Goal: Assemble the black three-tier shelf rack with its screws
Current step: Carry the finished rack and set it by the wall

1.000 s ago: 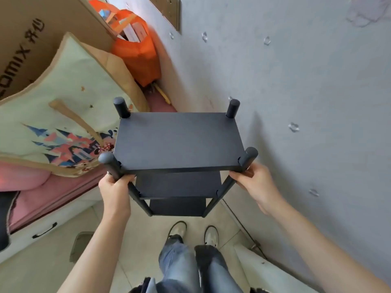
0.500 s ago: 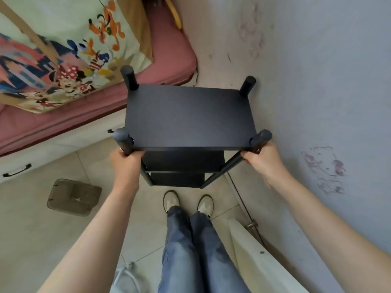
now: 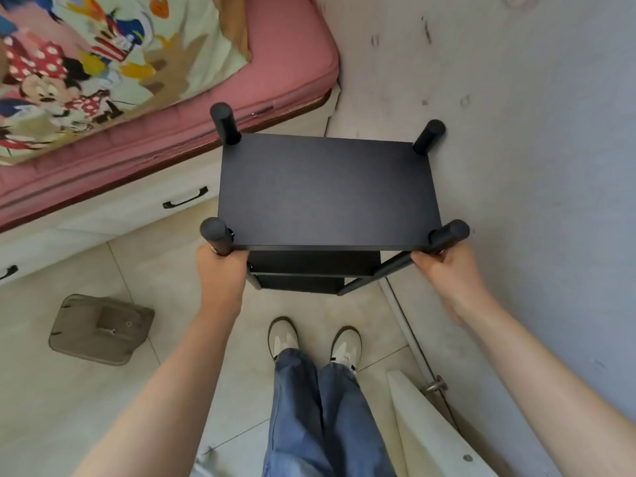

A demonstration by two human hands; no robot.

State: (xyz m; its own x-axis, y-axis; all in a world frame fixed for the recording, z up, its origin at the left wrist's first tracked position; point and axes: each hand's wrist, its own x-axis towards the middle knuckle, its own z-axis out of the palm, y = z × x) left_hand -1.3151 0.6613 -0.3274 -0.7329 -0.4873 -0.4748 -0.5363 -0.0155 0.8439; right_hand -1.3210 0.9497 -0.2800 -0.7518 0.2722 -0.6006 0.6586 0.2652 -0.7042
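Note:
The black three-tier shelf rack (image 3: 323, 191) stands upright in front of me, seen from above, with its top board facing up and two lower boards showing beneath. Round black posts stick up at its corners. My left hand (image 3: 220, 273) grips the near left post just below the top board. My right hand (image 3: 444, 270) grips the near right post the same way. No screws are visible.
A pink mattress (image 3: 275, 80) with a cartoon blanket (image 3: 103, 63) lies on a white drawer bed at the left. A grey wall (image 3: 533, 166) runs along the right. A grey lid-like object (image 3: 99, 328) lies on the tile floor. A white board (image 3: 433, 432) leans near my feet.
The view has tilted down and the rack has come lower toward the floor, nearer the bed corner and wall. Both hands keep the same grip on the near posts.

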